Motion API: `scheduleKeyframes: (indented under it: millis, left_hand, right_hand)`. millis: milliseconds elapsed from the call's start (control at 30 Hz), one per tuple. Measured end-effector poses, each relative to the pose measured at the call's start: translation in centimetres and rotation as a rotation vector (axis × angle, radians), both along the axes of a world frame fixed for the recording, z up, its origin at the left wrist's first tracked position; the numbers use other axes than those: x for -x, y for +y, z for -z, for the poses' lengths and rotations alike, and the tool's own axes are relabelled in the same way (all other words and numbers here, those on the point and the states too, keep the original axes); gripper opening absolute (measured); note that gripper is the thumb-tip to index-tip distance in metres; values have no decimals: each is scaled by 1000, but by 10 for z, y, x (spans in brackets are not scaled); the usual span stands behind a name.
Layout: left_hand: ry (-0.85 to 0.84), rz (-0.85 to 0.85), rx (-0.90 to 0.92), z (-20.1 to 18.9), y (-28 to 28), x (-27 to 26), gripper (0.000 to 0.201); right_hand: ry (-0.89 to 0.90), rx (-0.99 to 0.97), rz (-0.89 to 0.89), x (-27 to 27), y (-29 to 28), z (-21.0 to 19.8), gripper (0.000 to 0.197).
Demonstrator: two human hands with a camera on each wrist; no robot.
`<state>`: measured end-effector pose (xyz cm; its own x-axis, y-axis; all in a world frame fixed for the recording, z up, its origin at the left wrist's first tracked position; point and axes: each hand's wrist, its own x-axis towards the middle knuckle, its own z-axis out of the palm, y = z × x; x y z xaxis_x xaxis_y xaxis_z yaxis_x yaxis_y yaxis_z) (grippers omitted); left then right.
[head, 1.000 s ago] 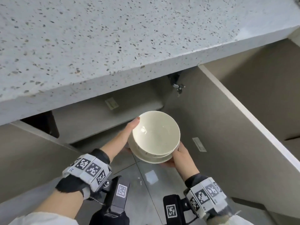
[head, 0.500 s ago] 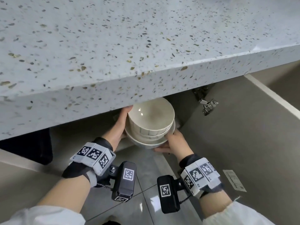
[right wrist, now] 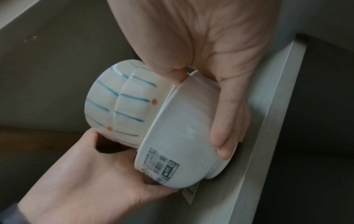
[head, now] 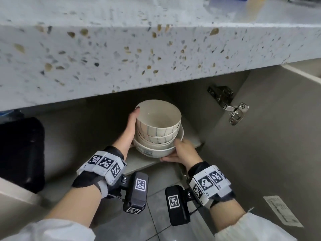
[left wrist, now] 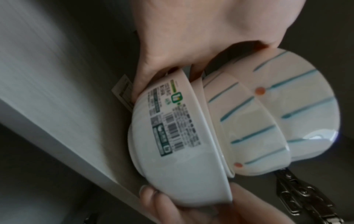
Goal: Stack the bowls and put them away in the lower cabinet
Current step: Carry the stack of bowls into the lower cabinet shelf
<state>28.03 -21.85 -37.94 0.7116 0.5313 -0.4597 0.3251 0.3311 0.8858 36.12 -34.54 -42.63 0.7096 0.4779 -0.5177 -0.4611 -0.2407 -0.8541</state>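
Observation:
A stack of bowls sits between my two hands inside the lower cabinet. Its bottom is a larger white bowl with a printed label, and two blue-striped bowls nest in it. My left hand grips the stack's left side, thumb up by the top bowl's rim. My right hand grips the right side, thumb on the white bowl's rim and fingers round its base. The base is at the cabinet shelf; I cannot tell whether it rests there.
The speckled countertop overhangs just above the stack. The open cabinet door stands at the right, with a metal hinge near the bowls. A black object fills the left part of the cabinet. Tiled floor lies below.
Both hands have carried the stack forward and in under the countertop, from in front of the open cabinet to the shelf. The grip is the same.

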Motion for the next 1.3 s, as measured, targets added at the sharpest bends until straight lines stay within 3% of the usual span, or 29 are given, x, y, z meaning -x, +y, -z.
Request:
scheduleKeyframes:
  millis: [100,233,400,567,667,900,1066,1300]
  left_hand:
    - [-81,-17,-8,9,0,-6,65]
    - [-80,-47,-34,13,-2,-7,80]
    - [-118,-106,-56,11,-2,-10,68]
    - [-196,-144,-105,23,-6,-6,105]
    - [-191,-157,-105,28,-6,-6,109]
    - [-190,-212,-188,20,-13,-6,69]
    - [-184,-142,-263,16,-17,-1,61]
    - [-192,-120,-311,8,-21,2,50]
  right_hand:
    - [35,-49,20,-2,2,4,41]
    - [69,-98,82,-4,10,8,45]
    - [117,-193,124,-3,14,8,46]
    - [48,-229,118,2,16,8,50]
    - [20,-239,118,3,17,9,51]
    - [-207,-77,16,2,12,-1,73]
    - [-429,-53,9,3,9,-14,56]
    - [-491,-52,-31,1,11,-14,48]
